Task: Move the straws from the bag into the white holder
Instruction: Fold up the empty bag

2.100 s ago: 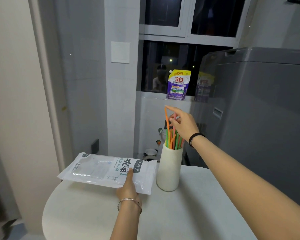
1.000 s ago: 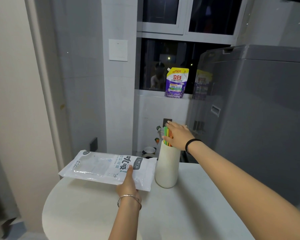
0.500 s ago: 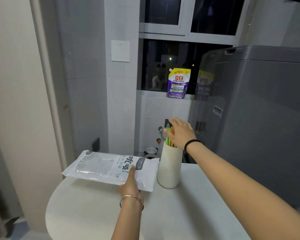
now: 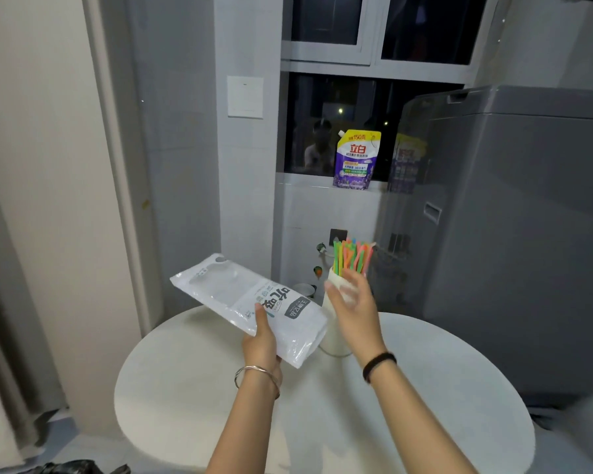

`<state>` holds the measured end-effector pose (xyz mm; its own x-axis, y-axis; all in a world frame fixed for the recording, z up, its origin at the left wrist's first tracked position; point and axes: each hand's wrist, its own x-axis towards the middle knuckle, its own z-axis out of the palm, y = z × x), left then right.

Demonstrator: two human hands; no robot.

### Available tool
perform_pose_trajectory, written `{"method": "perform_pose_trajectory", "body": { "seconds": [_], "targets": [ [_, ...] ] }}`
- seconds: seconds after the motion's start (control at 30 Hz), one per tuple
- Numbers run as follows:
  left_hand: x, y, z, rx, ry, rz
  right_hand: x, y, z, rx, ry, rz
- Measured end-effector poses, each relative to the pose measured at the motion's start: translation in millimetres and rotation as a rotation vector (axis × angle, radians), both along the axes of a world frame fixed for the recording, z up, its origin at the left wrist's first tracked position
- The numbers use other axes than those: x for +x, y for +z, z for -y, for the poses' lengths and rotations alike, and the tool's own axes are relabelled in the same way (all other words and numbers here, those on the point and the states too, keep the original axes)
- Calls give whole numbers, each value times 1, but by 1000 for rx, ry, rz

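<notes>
Several green, orange and pink straws [image 4: 351,255] stand upright in the white holder [image 4: 332,340] at the back of the round white table [image 4: 425,405]. My left hand [image 4: 262,340] is shut on the clear and white plastic bag [image 4: 254,301] and holds it tilted above the table, just left of the holder. The bag looks flat; I see no straws through it. My right hand [image 4: 355,306] hovers open, fingers spread, in front of the holder's upper part, and hides most of it.
A tall grey appliance [image 4: 514,234] stands right behind the table on the right. A purple and yellow pouch [image 4: 355,160] sits on the window sill. A curtain [image 4: 11,336] hangs at the left. The table's rounded front edge is near me.
My right hand pushed the straws down into the holder, then let go and drew back toward me, open. My left hand lifted the bag and tilted it toward the holder.
</notes>
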<state>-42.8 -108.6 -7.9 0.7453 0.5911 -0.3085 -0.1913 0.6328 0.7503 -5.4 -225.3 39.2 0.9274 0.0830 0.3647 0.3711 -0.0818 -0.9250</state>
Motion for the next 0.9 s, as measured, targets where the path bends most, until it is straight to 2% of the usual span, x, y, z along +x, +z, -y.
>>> {"method": "perform_pose_trajectory", "body": {
  "seconds": [0.1, 0.17, 0.2, 0.3, 0.37, 0.43, 0.5, 0.57, 0.67, 0.77, 0.9],
  "targets": [
    [-11, 5, 1, 37, 39, 23, -31, -29, 0, 150, 171, -415],
    [-18, 7, 3, 85, 23, 29, -43, -36, 2, 294, 311, -563],
    [-20, 8, 4, 117, 7, 21, -46, -36, 3, 356, 320, -571],
    [-27, 8, 5, 176, -9, 2, -44, -34, 10, 443, 207, -516],
    [-34, 14, 2, 235, 61, -116, -39, -31, 20, 402, 93, -457],
    [-41, 20, -3, 560, 252, -206, -37, -27, 31, 338, 11, -383],
    [-48, 28, -6, 970, 389, -151, -35, -21, 41, 283, -24, -301],
    [-54, 38, -6, 1211, 312, -38, -34, -13, 49, 209, -2, -211],
    [-64, 51, -1, 1278, 16, 59, -38, 0, 58, 51, 115, -81],
    [-76, 60, 5, 1304, -248, 62, -48, 9, 62, -1, 264, -38],
    [-84, 65, 10, 1134, -340, 210, -62, 13, 58, -121, 439, -46]
  ]
}}
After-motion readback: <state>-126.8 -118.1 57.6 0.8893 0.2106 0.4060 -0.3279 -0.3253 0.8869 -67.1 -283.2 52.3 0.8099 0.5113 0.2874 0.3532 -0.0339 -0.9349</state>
